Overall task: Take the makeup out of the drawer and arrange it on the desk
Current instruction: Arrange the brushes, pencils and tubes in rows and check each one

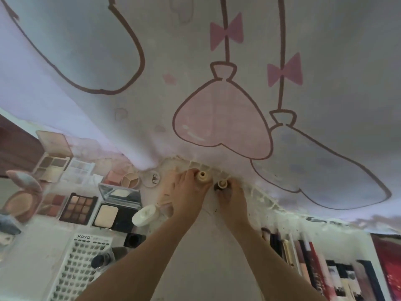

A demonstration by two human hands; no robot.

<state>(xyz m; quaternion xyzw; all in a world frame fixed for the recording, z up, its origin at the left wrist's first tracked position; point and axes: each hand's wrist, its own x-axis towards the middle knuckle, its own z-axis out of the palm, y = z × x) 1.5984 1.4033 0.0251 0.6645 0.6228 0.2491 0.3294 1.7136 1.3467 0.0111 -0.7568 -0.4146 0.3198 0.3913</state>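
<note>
Both hands reach to the desk's far edge against the wall cloth: the left hand curls round a beige bottle, the right hand round a dark bottle, just beside it, both upright; palettes crowd the left, open desk lies nearer
</note>
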